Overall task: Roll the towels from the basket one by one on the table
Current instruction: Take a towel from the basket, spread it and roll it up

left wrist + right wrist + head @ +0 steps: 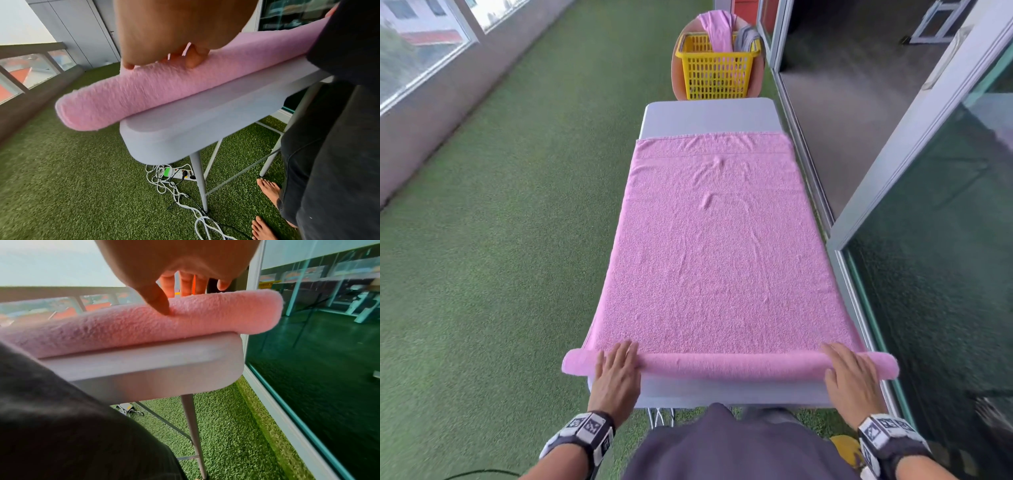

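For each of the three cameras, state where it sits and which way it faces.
Head: worn high, facing forward and down the table at the pink towel and yellow basket; both hands and wrists show.
Left wrist: along the left hand onto the roll's left end; bare feet show.
Right wrist: along the right hand onto the roll's right end.
All three share the roll and table edge.

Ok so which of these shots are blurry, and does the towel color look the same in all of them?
Head view: pink towel sharp at centre, edges smeared and bowed. Left wrist view: motion streaks on the roll under the left hand. Right wrist view: crisper pile, but the towel reads salmon, right hand backlit and dark.
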A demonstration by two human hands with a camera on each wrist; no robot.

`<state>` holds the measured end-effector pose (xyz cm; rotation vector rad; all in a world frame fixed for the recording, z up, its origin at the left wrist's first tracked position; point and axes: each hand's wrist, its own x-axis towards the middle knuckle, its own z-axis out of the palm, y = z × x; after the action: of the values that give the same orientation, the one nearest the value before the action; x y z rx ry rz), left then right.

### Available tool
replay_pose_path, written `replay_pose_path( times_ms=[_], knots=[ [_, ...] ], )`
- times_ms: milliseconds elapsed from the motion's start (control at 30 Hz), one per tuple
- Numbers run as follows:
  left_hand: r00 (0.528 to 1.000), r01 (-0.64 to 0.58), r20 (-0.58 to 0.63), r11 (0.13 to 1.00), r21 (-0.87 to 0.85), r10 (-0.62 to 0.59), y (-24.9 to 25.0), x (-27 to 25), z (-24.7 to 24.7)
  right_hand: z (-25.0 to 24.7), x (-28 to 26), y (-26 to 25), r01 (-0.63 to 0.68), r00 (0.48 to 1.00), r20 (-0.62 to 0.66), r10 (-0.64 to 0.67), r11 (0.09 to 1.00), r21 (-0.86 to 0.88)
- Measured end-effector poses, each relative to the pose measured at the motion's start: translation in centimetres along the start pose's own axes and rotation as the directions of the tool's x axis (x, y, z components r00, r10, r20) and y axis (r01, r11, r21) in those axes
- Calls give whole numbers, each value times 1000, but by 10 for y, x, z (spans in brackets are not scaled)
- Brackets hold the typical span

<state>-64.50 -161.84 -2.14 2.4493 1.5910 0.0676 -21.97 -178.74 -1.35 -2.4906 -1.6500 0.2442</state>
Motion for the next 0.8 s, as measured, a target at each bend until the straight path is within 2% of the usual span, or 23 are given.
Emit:
replay_pose_path(
  times_ms=[100,233,300,400,467,533,633,800],
  knots=[
    [995,-91,33,995,37,90,-2,-10,8,7,-15,-2,43,996,75,-43,999,10],
    [995,-100,20,995,-1,100,-1,-16,3,5,-21,-5,-41,979,200,36,999,17],
    [996,-93,-11,995,35,93,1,-11,-1,-4,-7,-9,-44,980,196,46,999,-16],
    [995,-75,-67,995,69,80,5,-6,2,-11,12,-11,-46,995,86,46,999,6],
    [992,-99,-71,994,53,102,8,-9,7,-6,9,-10,12,999,34,-13,1000,6],
    [991,-130,-35,991,42,132,8,-16,9,2,-2,-6,80,994,67,-81,997,11],
    [993,-117,-8,993,4,117,6,-22,4,6,-18,-5,45,985,167,-47,999,13],
    [992,-106,-63,994,15,107,11,-10,-7,-14,-2,-13,20,988,151,-19,1000,-5]
  ],
)
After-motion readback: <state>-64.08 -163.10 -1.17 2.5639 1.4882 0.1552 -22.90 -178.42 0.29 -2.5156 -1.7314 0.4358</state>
